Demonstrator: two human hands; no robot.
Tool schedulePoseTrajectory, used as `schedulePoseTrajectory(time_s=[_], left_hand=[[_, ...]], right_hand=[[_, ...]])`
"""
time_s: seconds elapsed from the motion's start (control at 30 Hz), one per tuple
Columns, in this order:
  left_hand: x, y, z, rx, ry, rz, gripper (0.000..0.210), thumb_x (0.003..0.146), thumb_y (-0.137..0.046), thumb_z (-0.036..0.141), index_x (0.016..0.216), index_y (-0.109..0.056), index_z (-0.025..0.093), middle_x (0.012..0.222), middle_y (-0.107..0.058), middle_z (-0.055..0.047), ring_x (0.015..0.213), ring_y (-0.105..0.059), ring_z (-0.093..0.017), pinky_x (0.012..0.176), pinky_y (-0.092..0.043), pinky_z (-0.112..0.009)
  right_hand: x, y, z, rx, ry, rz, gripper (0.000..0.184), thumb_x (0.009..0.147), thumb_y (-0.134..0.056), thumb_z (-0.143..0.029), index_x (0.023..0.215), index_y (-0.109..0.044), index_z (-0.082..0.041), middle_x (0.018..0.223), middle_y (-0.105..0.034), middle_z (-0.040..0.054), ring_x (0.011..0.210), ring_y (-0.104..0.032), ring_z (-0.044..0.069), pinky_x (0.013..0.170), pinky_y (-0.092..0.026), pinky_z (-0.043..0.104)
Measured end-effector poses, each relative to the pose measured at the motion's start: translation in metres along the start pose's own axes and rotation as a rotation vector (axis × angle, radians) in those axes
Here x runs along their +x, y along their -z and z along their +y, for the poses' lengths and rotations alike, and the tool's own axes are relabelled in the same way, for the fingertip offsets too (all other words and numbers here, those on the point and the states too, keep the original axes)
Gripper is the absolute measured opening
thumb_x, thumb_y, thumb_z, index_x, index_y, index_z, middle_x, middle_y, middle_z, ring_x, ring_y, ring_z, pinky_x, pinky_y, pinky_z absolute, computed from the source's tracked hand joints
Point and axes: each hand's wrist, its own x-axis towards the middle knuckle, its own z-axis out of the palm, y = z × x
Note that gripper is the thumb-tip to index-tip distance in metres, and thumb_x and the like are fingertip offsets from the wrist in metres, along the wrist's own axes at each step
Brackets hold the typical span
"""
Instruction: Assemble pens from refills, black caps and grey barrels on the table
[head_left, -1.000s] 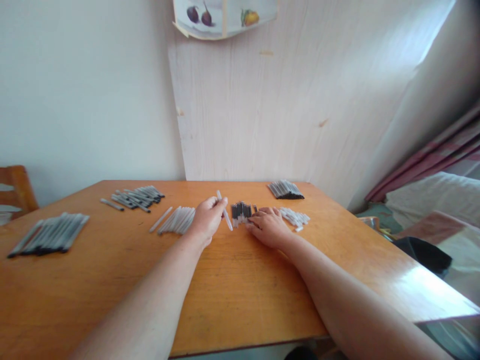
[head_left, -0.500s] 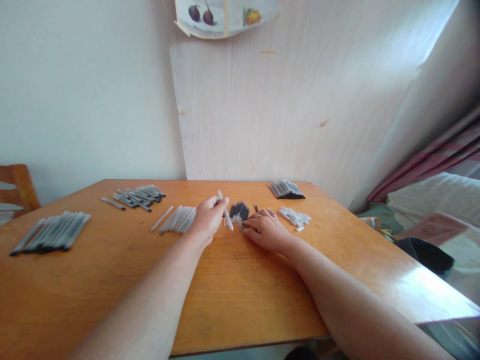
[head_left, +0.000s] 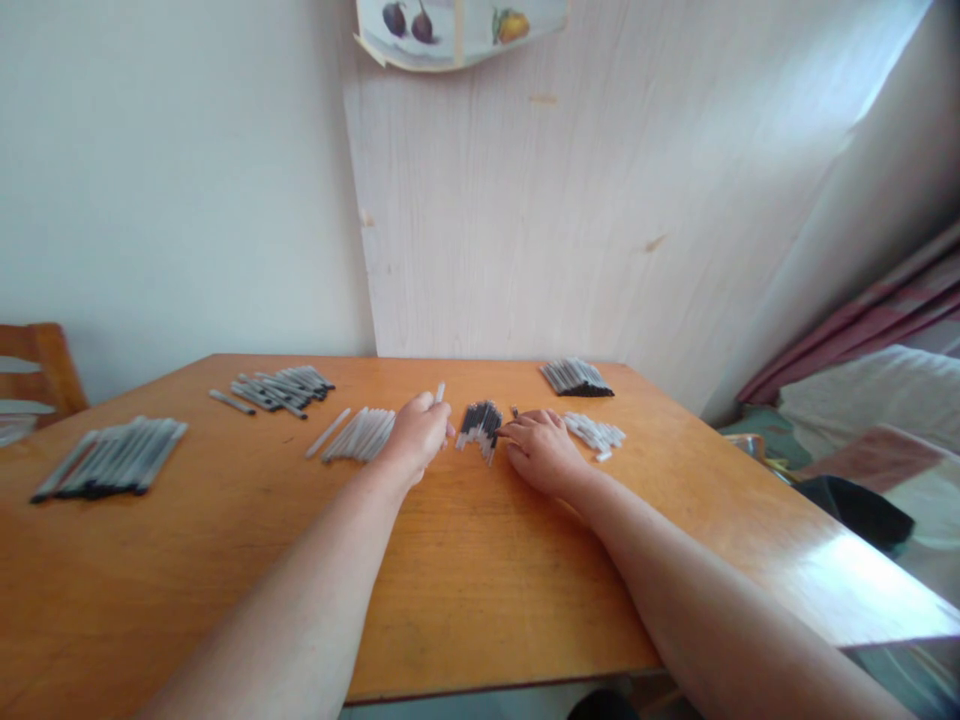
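Left hand (head_left: pixel 418 432) firmly around a white tube (head_left: pixel 440 392); right hand (head_left: pixel 543 452), grip unclear, beside dark refills (head_left: pixel 478 420).

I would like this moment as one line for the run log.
left hand: holds white tube | right hand: beside black-and-white sticks, contact unclear | right of sticks: small white pieces

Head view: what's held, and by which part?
Left hand: a slim white plastic tube, gripped below its exposed far end; exact spot hidden. Right hand: at the slim black-and-white sticks; can't tell if gripping.
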Motion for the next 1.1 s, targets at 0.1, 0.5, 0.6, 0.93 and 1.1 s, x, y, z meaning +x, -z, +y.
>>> schedulePoseTrajectory(time_s=[0.1,0.5,0.6,0.93,1.1], left_hand=[[0.003,0.010,-0.002,0.383,-0.108,0.080,0.015,0.076,-0.049,0.034,0.066,-0.052,0.023,0.059,-0.059,-0.004,0.059,-0.055,-0.020,0.057,-0.033,-0.029],[-0.006,0.005,-0.012,1.047,-0.145,-0.085,0.032,0.080,-0.049,0.045,0.086,-0.067,0.020,0.090,-0.070,-0.020,0.086,-0.065,-0.034,0.067,-0.041,-0.038],[-0.006,0.005,-0.011,1.099,-0.147,-0.103,0.035,0.079,-0.050,0.046,0.088,-0.068,0.018,0.092,-0.071,-0.020,0.091,-0.065,-0.034,0.072,-0.043,-0.040],[-0.008,0.004,-0.004,1.180,-0.122,-0.136,0.031,0.080,-0.046,0.032,0.094,-0.070,0.016,0.098,-0.071,-0.017,0.096,-0.065,-0.032,0.079,-0.045,-0.042],[-0.006,0.004,-0.004,1.194,-0.105,-0.169,0.031,0.081,-0.048,0.031,0.096,-0.070,0.016,0.098,-0.071,-0.019,0.097,-0.065,-0.031,0.079,-0.045,-0.039]], right_hand=[[0.000,-0.001,0.001,-0.012,-0.037,0.006,0.035,0.088,-0.046,-0.027,0.116,-0.066,-0.026,0.109,-0.067,0.0078,0.110,-0.048,0.025,0.097,-0.027,0.043],[-0.001,0.001,0.001,-0.006,-0.083,0.039,0.034,0.088,-0.047,-0.031,0.114,-0.068,-0.025,0.105,-0.066,0.0094,0.107,-0.049,0.026,0.095,-0.029,0.041],[0.000,0.001,0.002,-0.007,-0.087,0.030,0.035,0.088,-0.047,-0.032,0.115,-0.067,-0.024,0.105,-0.066,0.0096,0.108,-0.049,0.026,0.095,-0.030,0.041],[0.000,0.004,0.001,0.010,-0.093,0.005,0.035,0.088,-0.046,-0.032,0.115,-0.067,-0.023,0.108,-0.066,0.0103,0.108,-0.049,0.027,0.091,-0.033,0.039],[-0.001,0.004,0.001,0.022,-0.090,0.013,0.035,0.089,-0.046,-0.033,0.116,-0.067,-0.023,0.107,-0.066,0.0102,0.108,-0.049,0.027,0.091,-0.034,0.039]])
